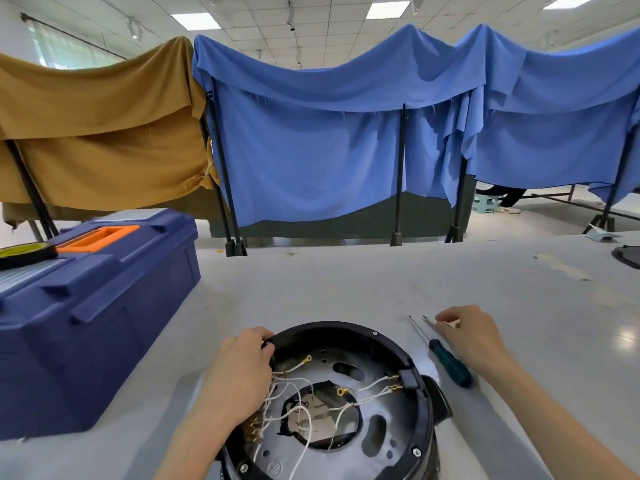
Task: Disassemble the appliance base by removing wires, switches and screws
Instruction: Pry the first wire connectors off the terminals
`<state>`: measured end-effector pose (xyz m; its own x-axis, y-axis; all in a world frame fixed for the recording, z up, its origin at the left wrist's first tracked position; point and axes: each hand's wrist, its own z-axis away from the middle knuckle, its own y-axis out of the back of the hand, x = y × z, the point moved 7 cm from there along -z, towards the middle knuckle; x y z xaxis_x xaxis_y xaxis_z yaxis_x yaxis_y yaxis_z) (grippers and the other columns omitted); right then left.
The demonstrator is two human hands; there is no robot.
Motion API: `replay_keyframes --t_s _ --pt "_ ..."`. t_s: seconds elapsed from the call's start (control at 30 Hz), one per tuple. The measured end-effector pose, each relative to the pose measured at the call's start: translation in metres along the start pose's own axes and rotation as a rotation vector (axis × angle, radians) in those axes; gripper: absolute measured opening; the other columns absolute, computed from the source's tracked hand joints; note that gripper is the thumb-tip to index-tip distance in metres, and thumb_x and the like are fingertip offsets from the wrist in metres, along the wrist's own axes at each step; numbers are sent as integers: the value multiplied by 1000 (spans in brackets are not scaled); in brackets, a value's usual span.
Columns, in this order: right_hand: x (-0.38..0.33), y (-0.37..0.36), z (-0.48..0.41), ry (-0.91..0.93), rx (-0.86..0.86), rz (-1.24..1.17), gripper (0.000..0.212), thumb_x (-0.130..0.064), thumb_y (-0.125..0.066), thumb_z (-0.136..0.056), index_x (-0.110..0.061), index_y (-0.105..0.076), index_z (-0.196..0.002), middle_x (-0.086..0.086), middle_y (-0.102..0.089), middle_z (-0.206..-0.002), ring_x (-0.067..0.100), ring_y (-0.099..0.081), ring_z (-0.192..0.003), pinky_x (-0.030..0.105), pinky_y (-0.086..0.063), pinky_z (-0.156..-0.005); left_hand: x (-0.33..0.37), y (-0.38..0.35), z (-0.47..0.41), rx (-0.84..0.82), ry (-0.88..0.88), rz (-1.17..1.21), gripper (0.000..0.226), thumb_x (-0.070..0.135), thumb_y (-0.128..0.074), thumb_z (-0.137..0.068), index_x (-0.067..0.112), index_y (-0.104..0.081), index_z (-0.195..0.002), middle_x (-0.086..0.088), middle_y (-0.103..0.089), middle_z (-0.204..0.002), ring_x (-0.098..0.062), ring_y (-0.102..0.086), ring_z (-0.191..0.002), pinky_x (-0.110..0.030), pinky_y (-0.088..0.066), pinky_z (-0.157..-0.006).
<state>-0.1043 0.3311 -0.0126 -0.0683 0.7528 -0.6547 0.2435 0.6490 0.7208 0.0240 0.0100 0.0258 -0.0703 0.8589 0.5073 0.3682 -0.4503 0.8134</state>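
Now, brace appliance base (332, 329) by rim with gripping left hand (239, 372); lift thin screwdriver (429, 322), pinched in right hand (467, 337), off bench (346, 282); seat tip squarely in screw (374, 333).

Bright ceiling panels (387, 10), soft shadows, curved wide-angle edges

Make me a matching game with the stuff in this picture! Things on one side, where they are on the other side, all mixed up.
Things:
1. toolbox
2. white wires
3. left hand
4. right hand

Places:
A. holds the rim of the appliance base
B. pinches a thin tool lying on the table
C. stands on the table's left side
D. lie inside the appliance base

Pairs: 1-C, 2-D, 3-A, 4-B
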Motion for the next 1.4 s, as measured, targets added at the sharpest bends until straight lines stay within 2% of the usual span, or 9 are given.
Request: replay_keyframes --t_s 0.2,0.37,0.5,0.6,0.83,0.93,1.17,1.3,1.4 --pt "2 -15 -10 -54 5 118 19 -1 -60 -86 16 -67 -92 31 -68 -98 42 -62 -96 49 -52 -81 2 1 1 20 -1 5 27 17 -45 -102 18 -64 -122 -4 -71 -102 -19 -63 -88 -30 -50 -77" --pt "-3 -15 -10 -42 -28 162 16 0 -61 -84 10 -69 -93 27 -69 -98 39 -62 -86 42 -51 -68 3 1 3 17 -1 -1 28 17 -45 -102 18 -63 -123 -4 -70 -104 -20 -64 -94 -35 -51 -83" --pt "-7 -16 -8 -30 -86 229 22 3 -56 -83 16 -66 -99 31 -65 -107 43 -61 -103 49 -52 -83 2 2 3 28 1 2 28 17 -45 -102 18 -64 -122 -5 -71 -104 -20 -64 -94 -33 -51 -82" --pt "-10 -16 -7 -19 -137 223 22 3 -52 -86 16 -65 -100 32 -64 -107 44 -60 -102 45 -50 -82 0 2 1 24 5 3 29 17 -45 -102 17 -63 -125 -6 -70 -108 -22 -63 -99 -34 -50 -85" --pt "-31 10 -4 71 -112 -42 13 -8 -49 -99 -1 -58 -107 11 -63 -100 24 -59 -83 29 -45 -68 -5 0 1 28 14 -13 28 18 -45 -101 18 -62 -123 -5 -69 -106 -21 -62 -95 -34 -50 -83" --pt "-58 25 9 152 -157 -225 5 -9 -57 -96 -9 -62 -96 4 -72 -77 14 -66 -65 19 -43 -55 -5 0 1 19 28 -12 27 19 -44 -101 19 -61 -122 -4 -69 -107 -20 -61 -93 -34 -50 -82" --pt "-127 33 54 320 -395 -512 6 -14 -68 -90 -16 -69 -84 9 -71 -69 22 -56 -41 17 -35 -39 -8 2 -3 -100 27 51 33 17 -47 -101 18 -59 -132 -1 -63 -127 -17 -52 -125 -28 -42 -102" --pt "-143 20 68 383 -440 -458 11 -13 -66 -90 -19 -69 -82 3 -63 -60 17 -52 -41 19 -42 -48 -8 5 -5 -126 -1 174 26 10 -53 -98 17 -71 -115 25 -64 -82 21 -56 -76 5 -38 -67" --pt "-146 14 69 371 -465 -532 10 -7 -67 -89 -12 -74 -83 5 -63 -60 15 -57 -49 22 -47 -53 -6 3 -8 -179 -44 169 28 12 -53 -99 21 -70 -118 18 -70 -97 10 -62 -93 0 -39 -73"
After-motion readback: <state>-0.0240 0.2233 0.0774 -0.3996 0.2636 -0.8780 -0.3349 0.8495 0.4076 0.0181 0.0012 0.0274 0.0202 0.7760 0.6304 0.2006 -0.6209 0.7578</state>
